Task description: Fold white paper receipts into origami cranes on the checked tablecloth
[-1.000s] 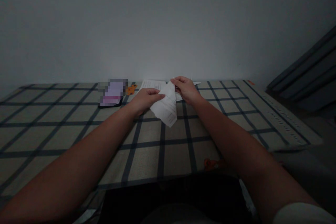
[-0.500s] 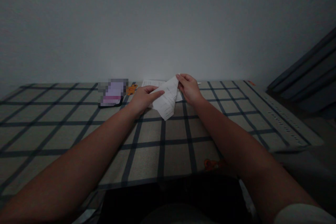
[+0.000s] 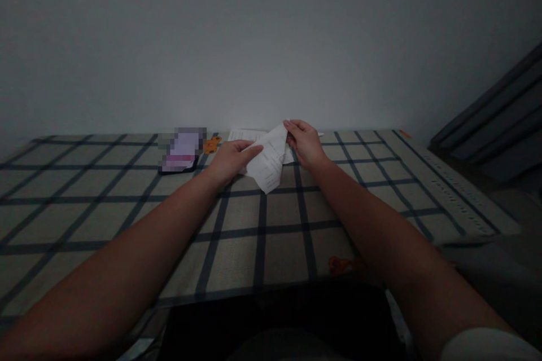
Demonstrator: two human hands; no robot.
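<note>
A white printed sheet of paper [image 3: 267, 164] is held up between both hands above the checked tablecloth [image 3: 237, 220]. My left hand [image 3: 231, 159] pinches its left edge, with thumb and forefinger closed on it. My right hand [image 3: 304, 142] grips the sheet's upper right corner, fingers curled. The paper's lower corner hangs down toward the cloth. A second white sheet [image 3: 244, 135] lies flat on the table behind my hands.
A phone with a lit screen [image 3: 181, 153] lies to the left of my left hand. A small orange thing [image 3: 210, 144] sits beside it. A plain wall [image 3: 271, 39] rises at the table's far edge. Dark slanted panels [image 3: 495, 118] stand at the right.
Both hands have lifted the sheet slightly and turned it, so its lower corner now hangs higher above the cloth. Since half a second ago almost nothing has moved.
</note>
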